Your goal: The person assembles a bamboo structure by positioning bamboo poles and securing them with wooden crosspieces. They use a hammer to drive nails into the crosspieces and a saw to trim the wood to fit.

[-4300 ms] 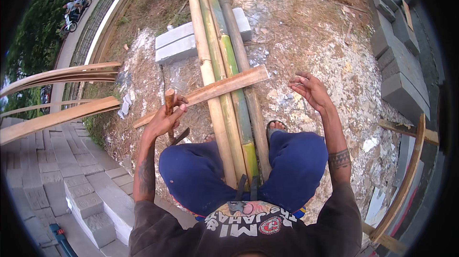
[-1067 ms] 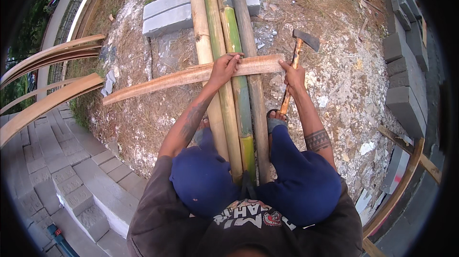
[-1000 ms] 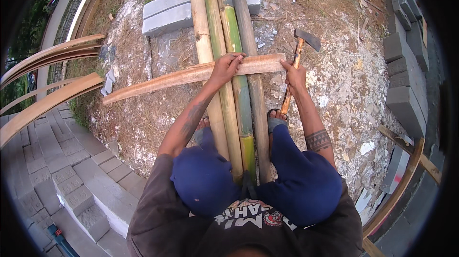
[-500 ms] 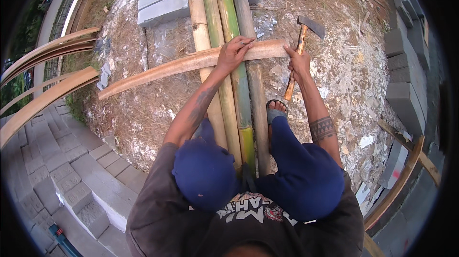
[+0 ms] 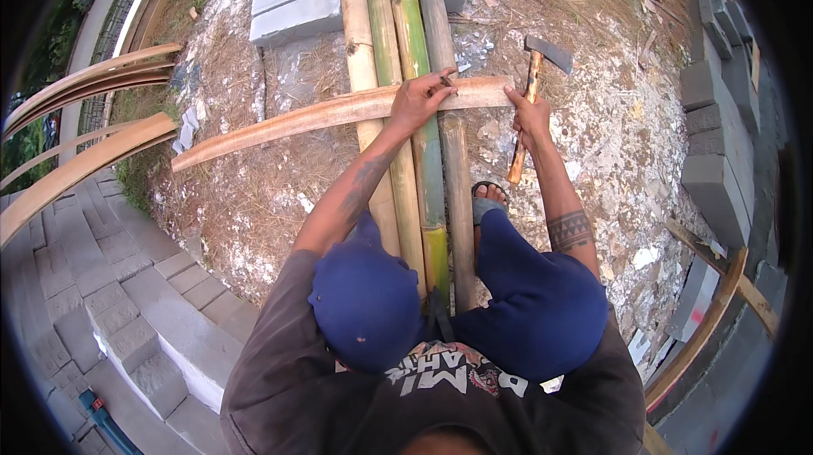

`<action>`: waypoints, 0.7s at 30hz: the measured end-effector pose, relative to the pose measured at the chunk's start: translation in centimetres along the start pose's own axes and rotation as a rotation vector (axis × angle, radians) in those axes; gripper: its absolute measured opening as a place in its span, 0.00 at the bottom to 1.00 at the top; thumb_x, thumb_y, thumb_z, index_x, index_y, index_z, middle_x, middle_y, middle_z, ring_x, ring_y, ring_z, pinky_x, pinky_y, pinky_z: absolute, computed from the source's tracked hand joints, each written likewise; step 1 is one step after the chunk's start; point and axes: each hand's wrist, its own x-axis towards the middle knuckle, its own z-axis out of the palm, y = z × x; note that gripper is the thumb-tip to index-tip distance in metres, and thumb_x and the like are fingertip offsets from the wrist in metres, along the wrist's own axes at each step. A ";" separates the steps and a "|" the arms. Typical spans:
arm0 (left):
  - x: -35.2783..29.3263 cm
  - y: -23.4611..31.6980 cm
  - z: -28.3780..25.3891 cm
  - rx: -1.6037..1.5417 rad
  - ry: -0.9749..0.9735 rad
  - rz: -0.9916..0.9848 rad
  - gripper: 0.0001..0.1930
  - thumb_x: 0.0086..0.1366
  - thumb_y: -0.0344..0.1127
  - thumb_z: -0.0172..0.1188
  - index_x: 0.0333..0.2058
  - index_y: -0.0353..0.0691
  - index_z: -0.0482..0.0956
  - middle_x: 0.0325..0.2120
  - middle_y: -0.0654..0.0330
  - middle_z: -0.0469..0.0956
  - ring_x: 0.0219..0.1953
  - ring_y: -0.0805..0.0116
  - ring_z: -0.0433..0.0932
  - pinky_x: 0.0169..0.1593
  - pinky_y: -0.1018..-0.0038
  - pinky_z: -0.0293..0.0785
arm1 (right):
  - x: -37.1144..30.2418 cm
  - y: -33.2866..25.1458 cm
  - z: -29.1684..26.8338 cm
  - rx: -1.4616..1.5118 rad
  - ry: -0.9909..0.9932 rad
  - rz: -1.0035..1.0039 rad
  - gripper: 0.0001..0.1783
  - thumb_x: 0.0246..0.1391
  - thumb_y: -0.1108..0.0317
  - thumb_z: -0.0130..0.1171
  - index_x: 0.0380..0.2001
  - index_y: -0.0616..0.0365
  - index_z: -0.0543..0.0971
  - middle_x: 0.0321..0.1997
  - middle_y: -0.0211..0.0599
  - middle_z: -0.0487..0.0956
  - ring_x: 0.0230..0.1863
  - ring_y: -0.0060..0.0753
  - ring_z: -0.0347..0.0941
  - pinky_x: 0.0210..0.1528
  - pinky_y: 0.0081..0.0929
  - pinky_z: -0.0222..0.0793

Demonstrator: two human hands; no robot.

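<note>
Clearly seated astride a bundle of bamboo poles (image 5: 406,74) running up the middle of the frame, knees in blue trousers on either side. Left hand (image 5: 423,98) pressed flat on a split bamboo slat (image 5: 339,112) laid crosswise over the poles at upper centre, fingers (image 5: 442,82) curled down over its far edge, apparently pinching something small and dark there, too small to tell what. Right hand (image 5: 529,112) wrapped tight around the wooden handle of a hatchet (image 5: 532,82), fingers closed, blade raised at upper right just beyond the slat's right end.

Risks, as a judgement: blade very near the left fingertips, so a glancing stroke off the rounded slat could slide toward them; slat resting only on curved poles, likely to roll or skate sideways if the left hand's pressure eases; sandalled right foot (image 5: 489,197) directly below the hatchet handle, exposed to a dropped or deflected tool; long left end of the slat free over the ground, apt to kick up under a blow.

Room and edges: open dirt and stone rubble to the right of the poles, grey concrete blocks (image 5: 716,133) stacked along the right rim, another pair of blocks (image 5: 296,6) just left of the poles at top. More curved slats (image 5: 85,91) at the left edge, paved steps (image 5: 127,319) at lower left.
</note>
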 end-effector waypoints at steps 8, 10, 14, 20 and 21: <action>-0.2 -0.4 0.2 0.026 -0.020 0.144 0.08 0.67 0.34 0.69 0.41 0.37 0.88 0.41 0.55 0.87 0.32 0.60 0.84 0.36 0.70 0.77 | -0.2 0.0 -0.4 -0.086 0.000 -0.044 0.18 0.58 0.60 0.75 0.38 0.59 0.77 0.17 0.21 0.67 0.12 0.18 0.59 0.14 0.24 0.52; 0.2 -1.0 0.1 -0.035 -0.004 0.199 0.08 0.67 0.32 0.68 0.42 0.36 0.87 0.40 0.54 0.87 0.35 0.59 0.85 0.38 0.69 0.77 | -0.3 0.0 -0.2 -0.083 -0.009 -0.043 0.18 0.58 0.60 0.75 0.38 0.59 0.77 0.17 0.22 0.68 0.13 0.18 0.60 0.14 0.25 0.53; 0.2 -1.1 0.3 -0.043 0.006 0.202 0.08 0.67 0.29 0.68 0.43 0.35 0.87 0.42 0.53 0.87 0.40 0.60 0.87 0.41 0.70 0.78 | -0.1 0.3 -0.2 -0.073 0.007 -0.062 0.19 0.57 0.59 0.75 0.38 0.59 0.77 0.17 0.22 0.69 0.13 0.18 0.60 0.14 0.24 0.54; 0.1 -0.9 0.2 -0.065 0.020 0.150 0.08 0.65 0.29 0.69 0.42 0.35 0.88 0.41 0.54 0.88 0.39 0.66 0.88 0.41 0.73 0.80 | 0.1 0.5 -0.4 -0.077 0.012 -0.065 0.18 0.58 0.60 0.76 0.37 0.58 0.77 0.16 0.20 0.67 0.12 0.16 0.59 0.12 0.22 0.52; 0.0 -0.7 0.1 -0.048 0.031 0.143 0.08 0.65 0.29 0.70 0.42 0.35 0.88 0.40 0.54 0.89 0.38 0.66 0.88 0.40 0.73 0.80 | 0.1 0.4 -0.4 -0.080 0.017 -0.063 0.18 0.58 0.60 0.76 0.37 0.57 0.77 0.17 0.20 0.67 0.12 0.16 0.59 0.12 0.22 0.52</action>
